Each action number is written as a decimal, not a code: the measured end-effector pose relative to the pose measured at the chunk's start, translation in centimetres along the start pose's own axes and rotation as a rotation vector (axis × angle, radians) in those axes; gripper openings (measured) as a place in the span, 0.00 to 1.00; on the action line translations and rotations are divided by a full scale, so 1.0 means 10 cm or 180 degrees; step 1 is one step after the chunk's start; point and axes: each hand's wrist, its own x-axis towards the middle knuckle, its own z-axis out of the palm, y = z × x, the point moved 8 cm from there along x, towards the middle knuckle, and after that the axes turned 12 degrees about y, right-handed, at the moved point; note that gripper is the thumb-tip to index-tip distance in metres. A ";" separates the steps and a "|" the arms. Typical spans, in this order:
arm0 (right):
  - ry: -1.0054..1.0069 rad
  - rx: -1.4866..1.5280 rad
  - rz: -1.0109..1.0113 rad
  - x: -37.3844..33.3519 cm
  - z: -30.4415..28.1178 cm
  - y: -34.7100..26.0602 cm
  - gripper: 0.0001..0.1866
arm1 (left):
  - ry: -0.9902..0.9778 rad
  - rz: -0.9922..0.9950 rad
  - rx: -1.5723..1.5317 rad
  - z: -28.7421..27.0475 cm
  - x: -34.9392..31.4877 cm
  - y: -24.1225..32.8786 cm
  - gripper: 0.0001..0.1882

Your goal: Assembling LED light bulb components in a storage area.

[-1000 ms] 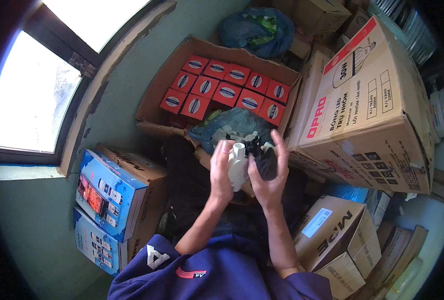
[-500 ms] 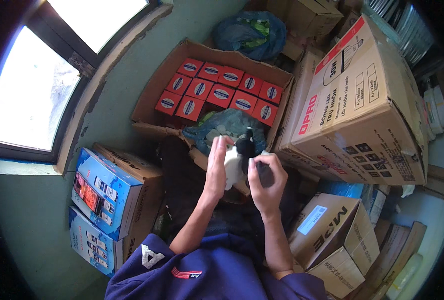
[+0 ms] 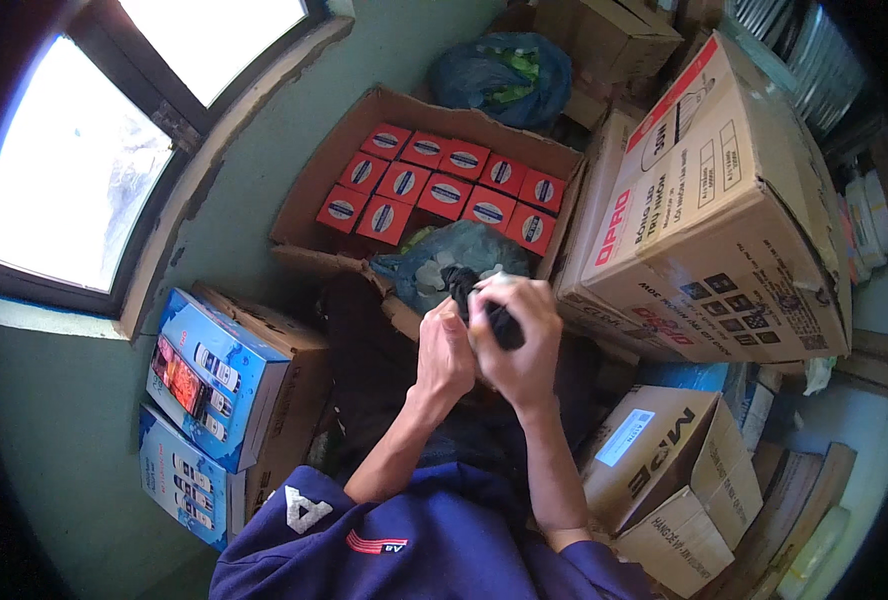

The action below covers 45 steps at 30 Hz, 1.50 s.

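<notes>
Both hands meet near the centre of the head view, in front of the person's chest. The right hand (image 3: 520,345) is curled tight around a small black object (image 3: 499,322), fingers wrapped over its top, with a pale piece peeking out just above the knuckles; what exactly the object is cannot be told. The left hand (image 3: 445,352) is pressed against the same object from the 9 o'clock side, fingers bent and closed in on it, thumb side touching the right hand.

Just beyond the hands, at 12 o'clock, lies a blue plastic bag (image 3: 434,262) holding small pale pieces. Past it, still toward 12 o'clock, an open cardboard carton (image 3: 324,175) holds rows of small red boxes (image 3: 434,185) standing close together. A second blue bag (image 3: 499,75) sits beyond the carton. At 2 o'clock from the hands a big brown carton (image 3: 724,210) with red print rests tilted. At 4 o'clock sits a smaller brown box (image 3: 664,465) with a pale label. At 8 o'clock stand blue printed boxes (image 3: 214,375), and a bright window (image 3: 84,170) fills the 10 o'clock corner.
</notes>
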 end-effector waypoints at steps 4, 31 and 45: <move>-0.0608 0.0776 -0.0631 -0.25 -0.06 -0.12 0.10 | -0.0099 -0.0946 -0.1103 0.04 0.01 -0.18 0.43; 0.1509 0.0814 0.0340 -0.46 -0.40 0.16 0.11 | -0.0357 -0.3476 -0.5009 0.17 -0.03 0.10 0.12; 0.0446 0.1490 0.0747 -0.45 0.03 -0.11 0.11 | 0.0198 -0.2372 -0.4113 0.02 0.12 0.27 0.16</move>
